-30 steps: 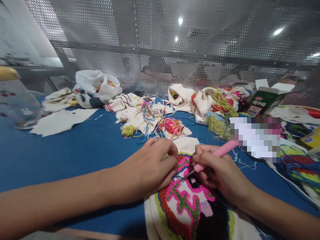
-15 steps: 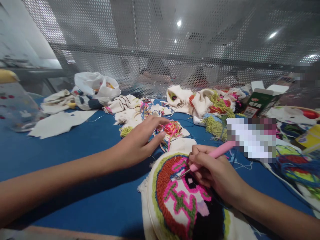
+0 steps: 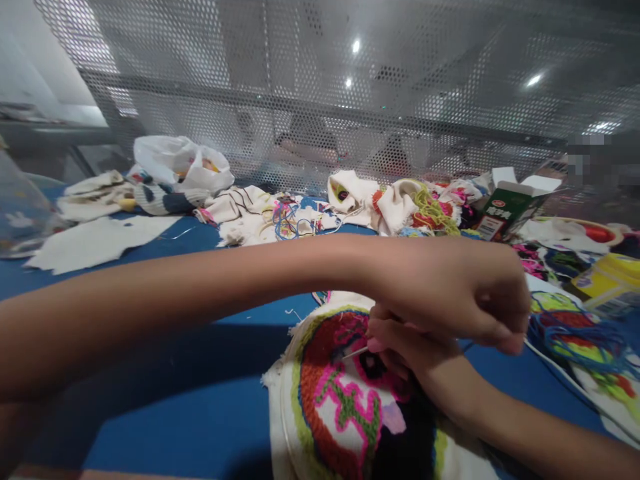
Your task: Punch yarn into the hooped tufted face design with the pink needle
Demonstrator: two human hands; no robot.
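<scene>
Now, in the head view, the left hand (image 3: pixel 450 287) has swung rightward from beside the hooped embroidery (image 3: pixel 350 403), which lies near the table's (image 3: pixel 200 400) front edge, to pass over the right hand (image 3: pixel 405 340); its fingers curl, though whether they hold anything I cannot tell. The right hand stays clamped round the pink-handled needle (image 3: pixel 356 353), tip at the stitched face, so the stitching itself seems paused.

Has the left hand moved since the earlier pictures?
Yes: the left hand moved rightward, toward the green box, and now crosses over the right hand.
</scene>
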